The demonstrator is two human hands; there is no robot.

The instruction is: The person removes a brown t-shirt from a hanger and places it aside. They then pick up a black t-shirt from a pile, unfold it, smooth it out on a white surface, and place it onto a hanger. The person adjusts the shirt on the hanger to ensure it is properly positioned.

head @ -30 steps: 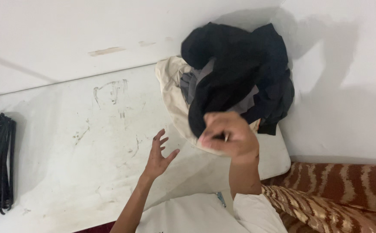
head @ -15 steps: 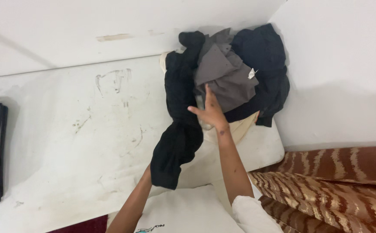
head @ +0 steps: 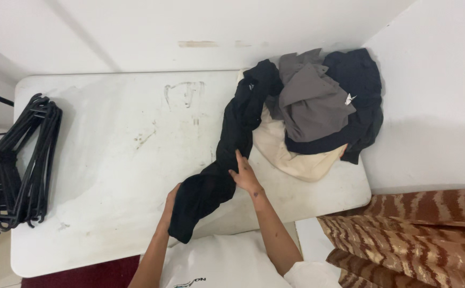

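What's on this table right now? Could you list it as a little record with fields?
left hand: grips the near end of the black garment
right hand: rests on the garment's middle
black garment: stretched from the clothes pile toward the person
clothes pile: grey, dark and cream pieces in the table's far right corner
hangers: black bunch at the left edge
table: white, scuffed
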